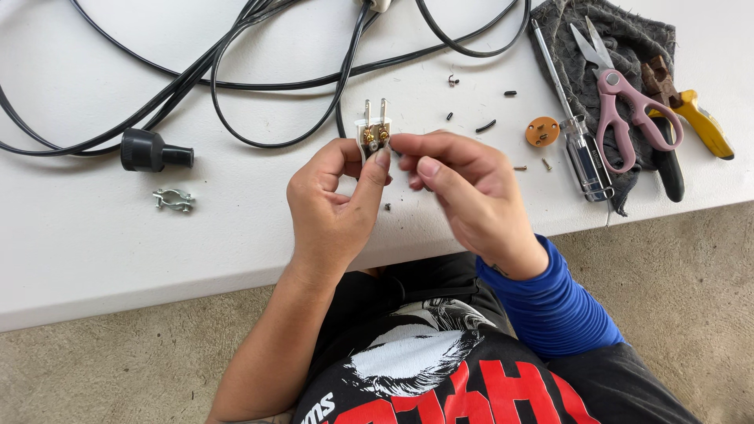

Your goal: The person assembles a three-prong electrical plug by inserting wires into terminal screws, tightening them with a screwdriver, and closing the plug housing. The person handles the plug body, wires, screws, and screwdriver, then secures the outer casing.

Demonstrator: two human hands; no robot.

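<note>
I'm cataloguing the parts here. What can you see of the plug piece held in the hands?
The plug piece is a small white, plastic-looking body with two metal prongs pointing up and away, and brass-coloured screw terminals on its face. It is held upright above the white table. The left hand pinches it; the right hand touches its side with its fingers.

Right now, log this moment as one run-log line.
left hand: holds white plug insert, prongs up | right hand: fingertips at insert's side | black cord, scissors, screwdriver on white table
</note>
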